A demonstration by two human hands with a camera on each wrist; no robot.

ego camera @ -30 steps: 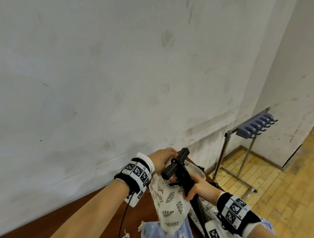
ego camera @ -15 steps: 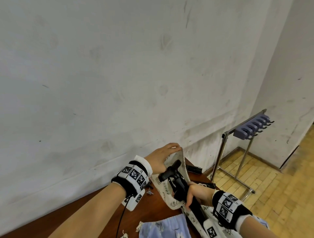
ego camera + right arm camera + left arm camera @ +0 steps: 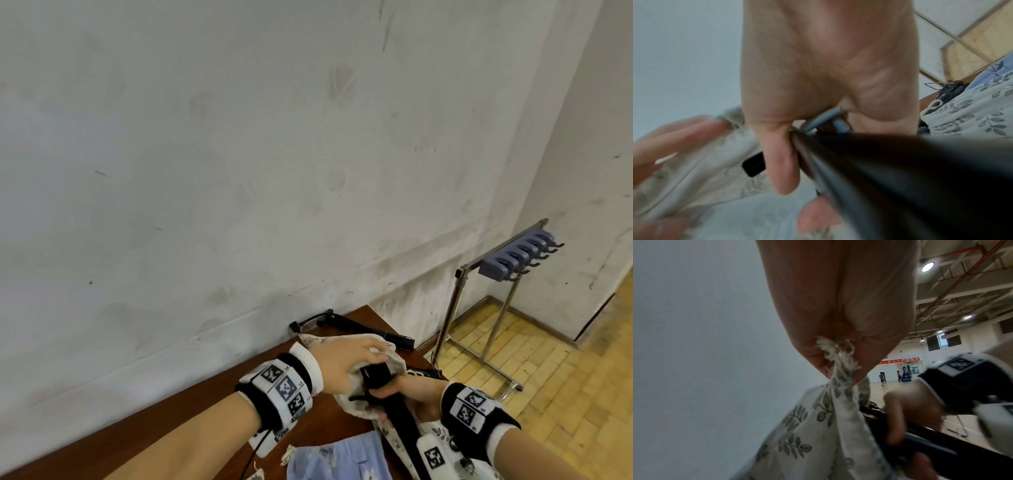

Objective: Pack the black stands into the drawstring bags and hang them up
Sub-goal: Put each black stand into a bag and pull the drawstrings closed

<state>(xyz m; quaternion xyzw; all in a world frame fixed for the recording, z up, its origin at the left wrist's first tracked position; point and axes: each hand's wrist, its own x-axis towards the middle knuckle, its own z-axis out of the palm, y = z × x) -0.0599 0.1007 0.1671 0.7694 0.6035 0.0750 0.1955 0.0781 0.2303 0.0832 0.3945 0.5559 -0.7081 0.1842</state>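
since the earlier frame both hands have dropped toward the table, and the head of the black pole, which stood bare and high, now sits partly inside the mouth of the leaf-print bag.

at the left, the left hand lies over the top of the bag. the left wrist view shows its fingertips pinched tight on the frayed cord at the bag's rim. the bag hangs bunched round the pole's head, just above the table, with the rest of its cloth trailing down toward the lower right. below the hands, a blue cloth lies flat on the table's near edge.

to the right, the right hand wraps the pole's shaft just below the head, with its fingers curled close round it. the pole slants down toward the person.

behind the hands, a black cable rests on the table by the wall. at the far right, a metal rack stands on the wood floor, and a row of purple hooks sits on its top bar.
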